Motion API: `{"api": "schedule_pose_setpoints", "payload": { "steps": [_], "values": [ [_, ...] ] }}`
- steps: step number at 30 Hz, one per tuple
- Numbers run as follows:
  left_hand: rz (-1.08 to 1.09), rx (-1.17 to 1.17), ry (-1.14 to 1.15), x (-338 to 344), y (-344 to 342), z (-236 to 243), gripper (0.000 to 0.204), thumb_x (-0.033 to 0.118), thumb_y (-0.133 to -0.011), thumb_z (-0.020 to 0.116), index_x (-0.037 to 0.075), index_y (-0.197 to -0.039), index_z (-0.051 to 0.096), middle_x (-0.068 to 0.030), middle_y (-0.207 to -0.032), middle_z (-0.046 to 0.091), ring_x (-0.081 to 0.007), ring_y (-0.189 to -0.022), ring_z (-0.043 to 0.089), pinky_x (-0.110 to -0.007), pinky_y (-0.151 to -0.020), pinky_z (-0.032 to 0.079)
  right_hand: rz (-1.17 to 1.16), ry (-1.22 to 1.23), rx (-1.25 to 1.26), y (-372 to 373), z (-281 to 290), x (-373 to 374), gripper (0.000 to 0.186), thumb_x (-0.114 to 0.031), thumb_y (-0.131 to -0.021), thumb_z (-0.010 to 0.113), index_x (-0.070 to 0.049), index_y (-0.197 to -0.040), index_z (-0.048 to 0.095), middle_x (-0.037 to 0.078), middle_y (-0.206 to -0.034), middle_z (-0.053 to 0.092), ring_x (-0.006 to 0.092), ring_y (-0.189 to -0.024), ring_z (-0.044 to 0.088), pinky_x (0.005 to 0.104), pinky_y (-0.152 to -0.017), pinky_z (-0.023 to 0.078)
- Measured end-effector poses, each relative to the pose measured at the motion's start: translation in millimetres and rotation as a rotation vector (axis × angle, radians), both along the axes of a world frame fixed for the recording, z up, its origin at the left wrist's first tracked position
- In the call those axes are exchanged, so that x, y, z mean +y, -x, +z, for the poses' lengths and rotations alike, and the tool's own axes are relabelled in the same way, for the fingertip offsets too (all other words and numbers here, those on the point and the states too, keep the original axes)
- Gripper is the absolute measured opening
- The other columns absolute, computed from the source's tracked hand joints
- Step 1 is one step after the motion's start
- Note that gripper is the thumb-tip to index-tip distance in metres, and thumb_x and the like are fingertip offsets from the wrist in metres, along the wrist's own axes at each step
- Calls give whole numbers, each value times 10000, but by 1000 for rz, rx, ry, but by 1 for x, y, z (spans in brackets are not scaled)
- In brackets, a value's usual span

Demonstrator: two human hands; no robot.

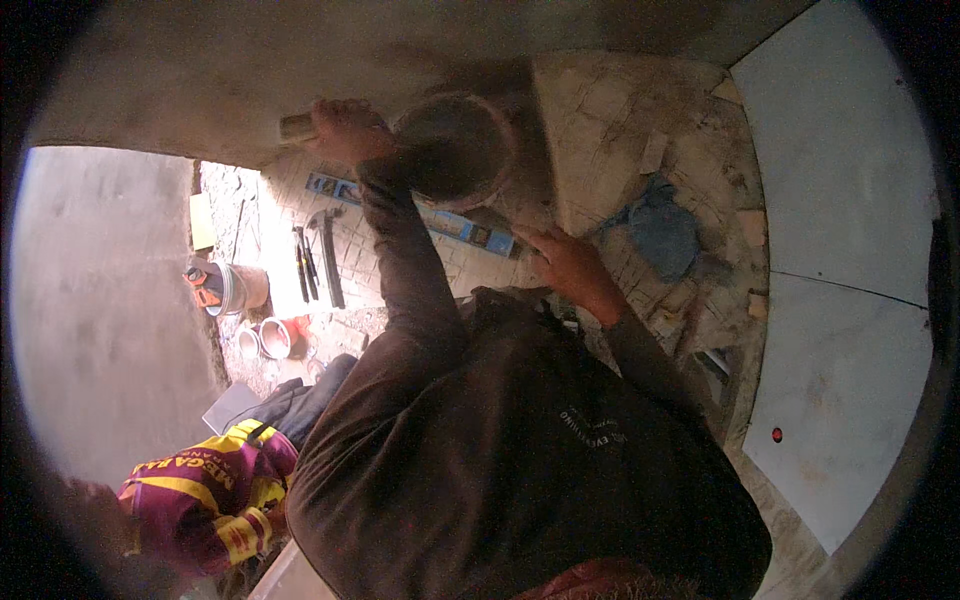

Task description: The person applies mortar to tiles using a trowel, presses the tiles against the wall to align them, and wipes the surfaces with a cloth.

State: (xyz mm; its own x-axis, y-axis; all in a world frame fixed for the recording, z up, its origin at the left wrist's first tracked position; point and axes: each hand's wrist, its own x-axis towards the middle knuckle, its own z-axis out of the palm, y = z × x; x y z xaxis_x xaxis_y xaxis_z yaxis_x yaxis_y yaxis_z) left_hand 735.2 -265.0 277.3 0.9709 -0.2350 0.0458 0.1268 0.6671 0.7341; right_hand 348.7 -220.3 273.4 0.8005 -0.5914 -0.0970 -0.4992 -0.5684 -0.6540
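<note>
It seems that this place is a building site. Around the spirit level (468, 229), the floor (590, 190) is dusty and littered, and a large bucket (509, 150) stands just beside it. Near the level's left end lie a hammer (331, 264) and slim hand tools (303, 268); farther left are smaller buckets (257, 287). Beyond the level rises a bare wall (250, 70).

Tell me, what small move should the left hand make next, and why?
Perhaps carry the pale block a little rightward, over the round bucket: the left hand appears to grip the block, and the bucket stands close by on that side, its open top facing up.
</note>
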Motion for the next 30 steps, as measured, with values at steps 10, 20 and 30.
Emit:
{"api": "schedule_pose_setpoints", "payload": {
  "steps": [10, 20, 30],
  "values": [
    [-434, 120, 339, 8, 33, 49, 552, 720, -934, 573, 168, -925, 568, -17, -747, 557, -199, -594, 522, -370, -513, 440, -375, -1331, -664, -28, 44, -52, 455, -533, -1067, 486, -116, -1220, 588, 22, -845, 617, 101, -568, 519, 259, -464, 396],
    [-144, 147, 197, 16, -7, 29, 580, 719, -942, 558, 143, -911, 614, -34, -793, 618, -200, -622, 571, -363, -550, 464, -474, -1187, -131, 19, -30, -2, 461, -526, -1052, 533, -92, -1198, 584, -21, -806, 574, 50, -570, 439, 254, -489, 359],
    [-692, -164, -353, 23, 15, -136, 399, 288, -992, 679, 60, -1314, 620, -113, -1164, 704, -212, -992, 675, -352, -851, 559, -616, -39, -390, 55, -95, -77, 566, -495, -1033, 580, -51, -1382, 555, 115, -1024, 663, 248, -867, 629, 404, -752, 505]
  ]
}}
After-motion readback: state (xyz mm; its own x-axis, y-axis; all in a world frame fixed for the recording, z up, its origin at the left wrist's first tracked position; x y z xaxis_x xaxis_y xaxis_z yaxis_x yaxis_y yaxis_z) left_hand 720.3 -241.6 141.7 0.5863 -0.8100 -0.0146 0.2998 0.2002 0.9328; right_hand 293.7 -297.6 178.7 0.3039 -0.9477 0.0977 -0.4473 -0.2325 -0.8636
